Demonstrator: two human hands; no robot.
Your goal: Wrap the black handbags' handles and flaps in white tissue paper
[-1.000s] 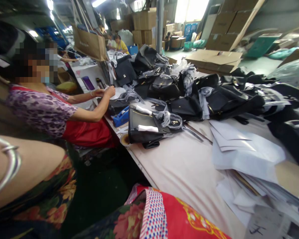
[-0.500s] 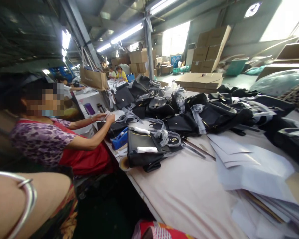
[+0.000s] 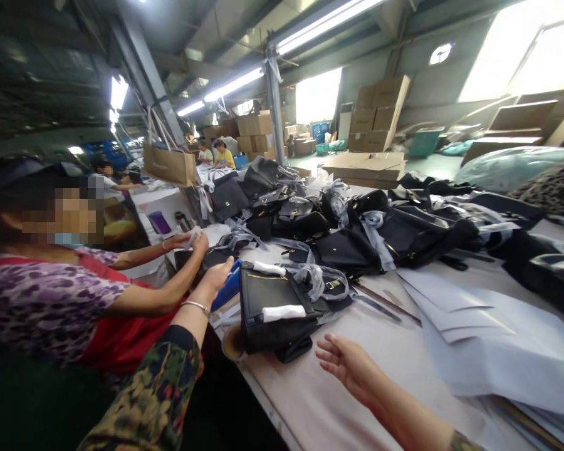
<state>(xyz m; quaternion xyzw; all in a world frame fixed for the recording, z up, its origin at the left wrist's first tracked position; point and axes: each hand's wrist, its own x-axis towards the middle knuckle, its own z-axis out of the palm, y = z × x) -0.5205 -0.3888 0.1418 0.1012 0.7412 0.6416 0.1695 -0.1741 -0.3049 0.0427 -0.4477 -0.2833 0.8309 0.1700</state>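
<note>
A black handbag [image 3: 272,294] lies on the pale-covered table close to its front edge, with white wrapping on its handles, a gold zip and clear plastic around its strap and buckle. My left hand [image 3: 217,277] reaches to the bag's left side, thumb stretched out, beside a blue box [image 3: 228,287] that it partly covers. Nothing shows in that hand, and a bracelet sits on its wrist. Right of the bag and a little nearer, my right hand [image 3: 341,362] hovers over the table with fingers stretched and apart, holding nothing.
Many black bags [image 3: 343,241] are heaped along the back of the table. White paper sheets [image 3: 493,326] are stacked at the right. A co-worker in a red apron [image 3: 122,326] sits close on my left, both hands at work. A round tan object [image 3: 234,343] sits by the table edge.
Both my hands have come into view and reached forward to either side of the near handbag. Earlier, only a forearm with a bracelet showed at lower left. The view has shifted slightly.
</note>
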